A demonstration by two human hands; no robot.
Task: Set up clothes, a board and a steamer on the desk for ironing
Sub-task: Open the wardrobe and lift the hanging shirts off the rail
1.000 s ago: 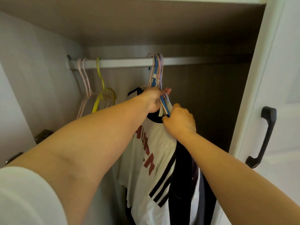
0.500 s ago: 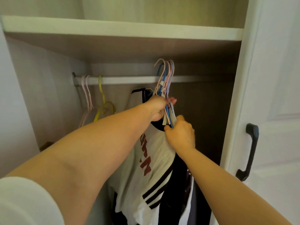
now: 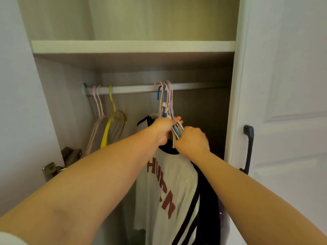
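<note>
Both hands, left hand [image 3: 163,129] and right hand [image 3: 192,140], clench the bunched hangers [image 3: 167,103] carrying the clothes [image 3: 169,188], hooks at the wardrobe rail [image 3: 134,89]. Judging by this, setup has barely begun: no counter, board or steamer is visible.

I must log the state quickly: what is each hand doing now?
Left hand: closed on the bunched hangers.
Right hand: closed on the same hangers, lower down.

Open wardrobe [image 3: 237,103], bare shelf [image 3: 132,46], metal rail [image 3: 134,89], white door [image 3: 286,85].
</note>
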